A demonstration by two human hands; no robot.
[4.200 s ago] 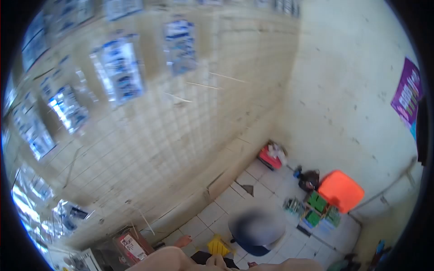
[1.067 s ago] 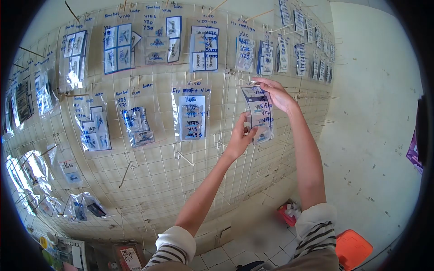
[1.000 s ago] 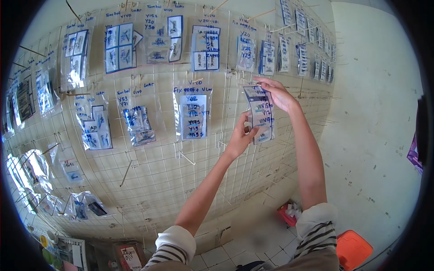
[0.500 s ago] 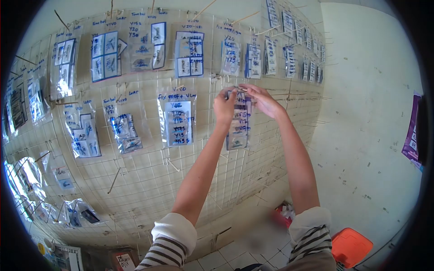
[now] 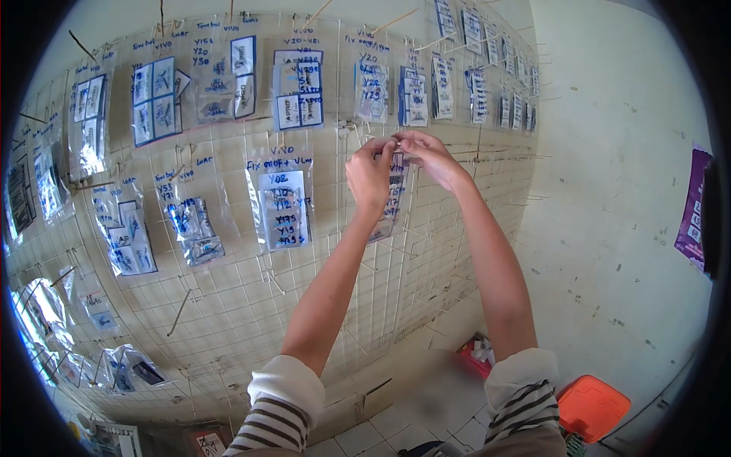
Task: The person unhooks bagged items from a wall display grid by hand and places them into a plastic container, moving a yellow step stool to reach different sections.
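Note:
Both my hands are raised to the wire grid rack. My left hand (image 5: pixel 368 174) pinches the top edge of a clear plastic bag (image 5: pixel 394 199) that has blue handwriting on it. Fingers closed, my right hand (image 5: pixel 431 158) meets the left at the same top edge, by the tip of a rack hook. The bag hangs below and partly behind my left hand, with small labelled packets inside. The exact point of contact between bag and hook is covered by my fingertips. Left of my hands hangs another labelled plastic bag (image 5: pixel 282 199).
Several labelled plastic bags hang in rows on the wire grid rack (image 5: pixel 304 320), whose hooks stick out. A pale wall (image 5: pixel 609 206) with a purple poster (image 5: pixel 693 213) is on the right. An orange-red lid (image 5: pixel 594 415) and a red container (image 5: pixel 474 358) are low down.
The view has shifted slightly, so the rack appears further left. My hands have drawn closer together at the bag's top, and the bag now hangs more tilted.

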